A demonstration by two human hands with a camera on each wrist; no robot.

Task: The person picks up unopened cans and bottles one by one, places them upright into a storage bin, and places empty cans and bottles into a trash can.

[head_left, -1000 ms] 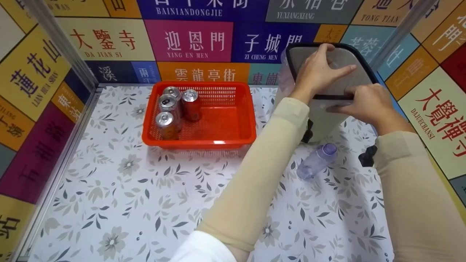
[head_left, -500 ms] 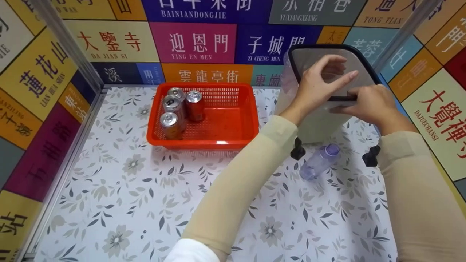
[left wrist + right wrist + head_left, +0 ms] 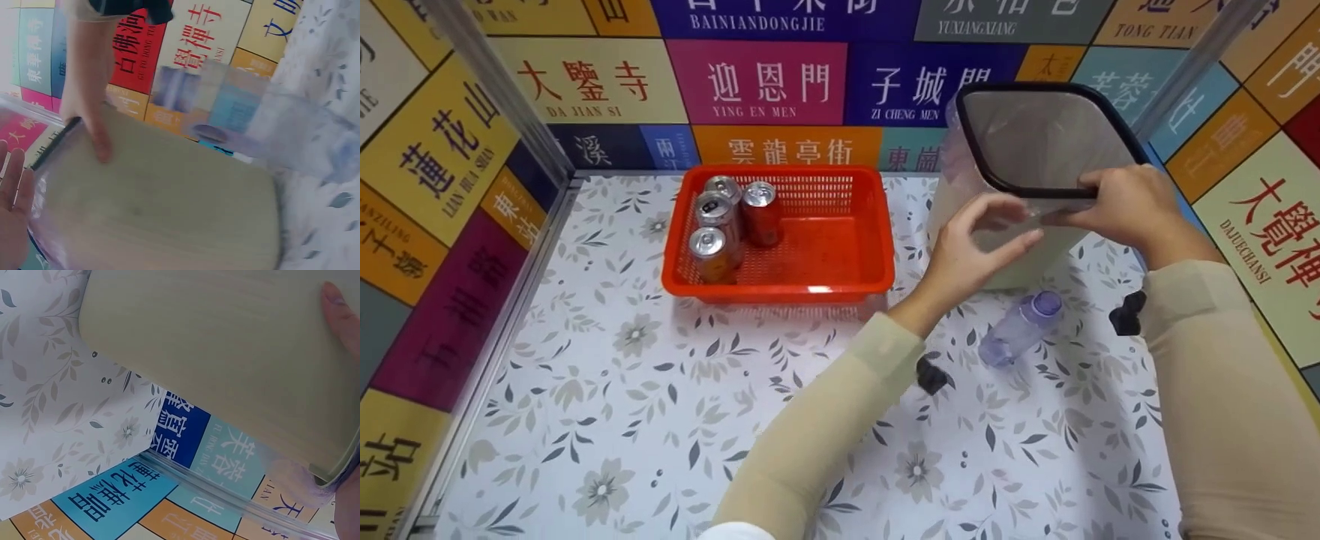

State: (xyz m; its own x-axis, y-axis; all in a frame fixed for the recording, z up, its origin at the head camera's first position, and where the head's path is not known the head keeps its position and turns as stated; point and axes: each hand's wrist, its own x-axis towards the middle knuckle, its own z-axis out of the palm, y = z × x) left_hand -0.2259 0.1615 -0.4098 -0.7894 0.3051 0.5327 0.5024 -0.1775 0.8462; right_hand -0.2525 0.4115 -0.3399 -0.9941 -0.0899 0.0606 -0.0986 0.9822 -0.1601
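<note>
A pale trash can (image 3: 1020, 255) with a black rim (image 3: 997, 180) stands at the back right, lined with a thin plastic bag (image 3: 956, 154) that hangs over its left side. My right hand (image 3: 1136, 206) grips the rim at the front right corner, thumb down the outer wall; the right wrist view shows that thumb (image 3: 343, 318) on the can's side. In front of the can, my left hand (image 3: 971, 244) holds nothing, its fingers loosely bent and apart from the thumb. Below it to the right, a clear purple-tinted plastic bottle (image 3: 1016, 330) lies on the table.
A red plastic basket (image 3: 825, 289) stands left of the can, with several drink cans (image 3: 709, 251) grouped at its left end. Printed panels (image 3: 769, 82) wall the back and sides. A flower-patterned cloth (image 3: 660, 420) covers the table.
My left hand has come off the can's opening, moving down and toward me to the front of the can. My right hand stays on the rim. The bottle and basket have not moved.
</note>
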